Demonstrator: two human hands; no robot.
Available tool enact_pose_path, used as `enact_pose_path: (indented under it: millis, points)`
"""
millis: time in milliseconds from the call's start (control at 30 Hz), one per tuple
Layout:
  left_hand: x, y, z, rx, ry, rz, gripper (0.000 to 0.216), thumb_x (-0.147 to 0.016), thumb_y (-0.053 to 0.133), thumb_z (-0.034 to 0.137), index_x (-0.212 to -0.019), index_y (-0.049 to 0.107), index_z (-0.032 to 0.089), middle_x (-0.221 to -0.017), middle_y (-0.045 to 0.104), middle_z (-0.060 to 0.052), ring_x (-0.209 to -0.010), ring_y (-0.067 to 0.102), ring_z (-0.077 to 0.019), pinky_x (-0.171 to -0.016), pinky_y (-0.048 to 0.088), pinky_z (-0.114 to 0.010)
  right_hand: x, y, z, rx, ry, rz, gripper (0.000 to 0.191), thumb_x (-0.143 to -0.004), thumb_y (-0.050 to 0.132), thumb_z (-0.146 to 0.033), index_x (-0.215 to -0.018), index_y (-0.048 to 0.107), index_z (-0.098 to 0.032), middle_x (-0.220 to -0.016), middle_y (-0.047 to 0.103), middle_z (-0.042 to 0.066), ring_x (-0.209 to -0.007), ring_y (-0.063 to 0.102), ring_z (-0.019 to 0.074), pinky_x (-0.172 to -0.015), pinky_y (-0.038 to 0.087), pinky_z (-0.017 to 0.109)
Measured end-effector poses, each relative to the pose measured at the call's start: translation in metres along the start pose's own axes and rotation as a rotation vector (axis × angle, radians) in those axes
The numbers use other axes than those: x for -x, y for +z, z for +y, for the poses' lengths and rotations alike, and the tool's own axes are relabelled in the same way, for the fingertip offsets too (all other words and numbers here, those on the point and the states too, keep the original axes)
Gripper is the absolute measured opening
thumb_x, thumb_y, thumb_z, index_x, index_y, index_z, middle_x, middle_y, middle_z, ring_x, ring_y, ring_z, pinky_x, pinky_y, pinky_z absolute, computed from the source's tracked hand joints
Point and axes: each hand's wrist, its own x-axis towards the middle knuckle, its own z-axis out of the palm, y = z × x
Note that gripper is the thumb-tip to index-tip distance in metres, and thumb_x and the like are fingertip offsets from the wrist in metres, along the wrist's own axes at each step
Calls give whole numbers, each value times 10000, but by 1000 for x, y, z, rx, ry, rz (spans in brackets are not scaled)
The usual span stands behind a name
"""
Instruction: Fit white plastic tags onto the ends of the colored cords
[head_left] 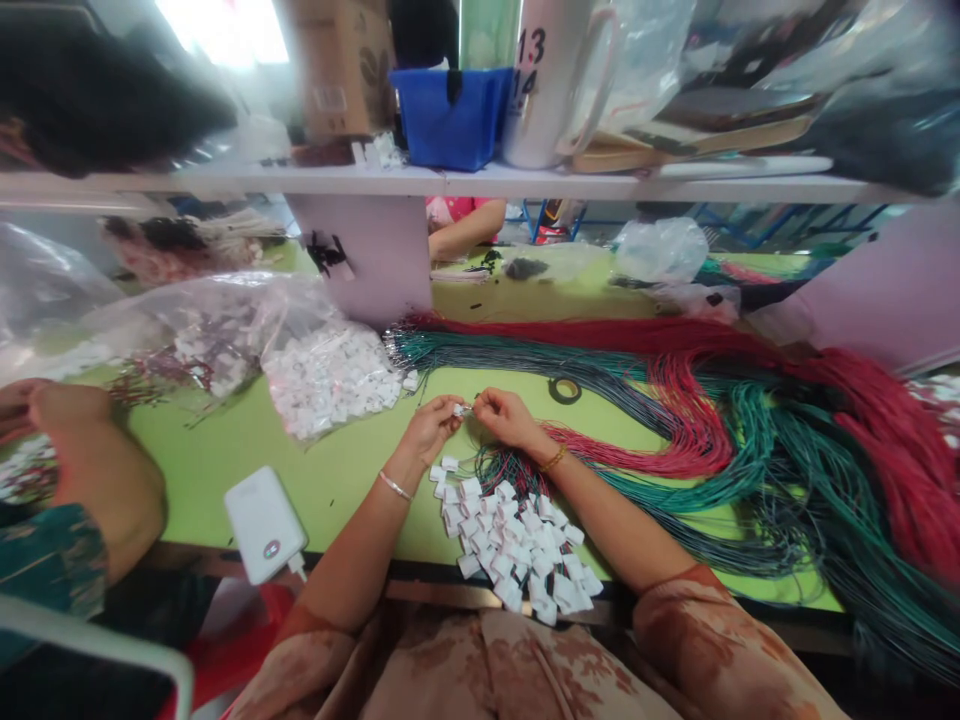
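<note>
My left hand (435,428) pinches a small white plastic connector (459,409) above the green tabletop. Close beside it, my right hand (504,416) has its fingers pressed together at the connector's right end, on what looks like a thin wire whose tip I cannot make out. Just below both hands lies a pile of white connectors (510,540) with dark, red and green wires running out of it, reaching the table's front edge. A bag of loose white connectors (334,385) rests to the left of my hands.
Long bundles of red wires (862,400), green wires (750,430) and grey wires (585,370) spread across the right. A roll of black tape (565,389) lies behind my right hand. A white power bank (265,523) sits left. A co-worker's arm (105,460) rests at far left. Overhead runs a shelf (337,181).
</note>
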Motion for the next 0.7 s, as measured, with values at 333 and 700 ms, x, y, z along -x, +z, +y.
enact_pose_path:
  millis: [333, 700]
  points:
    - [2, 2, 2, -86, 37, 4, 270, -596, 806, 255, -778, 666, 114, -737, 642, -25, -596, 548, -62, -583, 424, -183, -2, 0, -4, -28, 26, 11, 125, -702, 513, -263, -672, 568, -154, -614, 548, -19, -568, 422, 95, -555, 346, 211]
    - [3, 17, -11, -192, 147, 141, 231, -572, 775, 261, -691, 630, 127, -585, 594, 5, -515, 501, -66, -522, 378, -200, 4, 3, -3, 103, -51, 3, 158, -787, 503, -289, -695, 539, -165, -599, 520, -21, -537, 402, 96, -532, 309, 220]
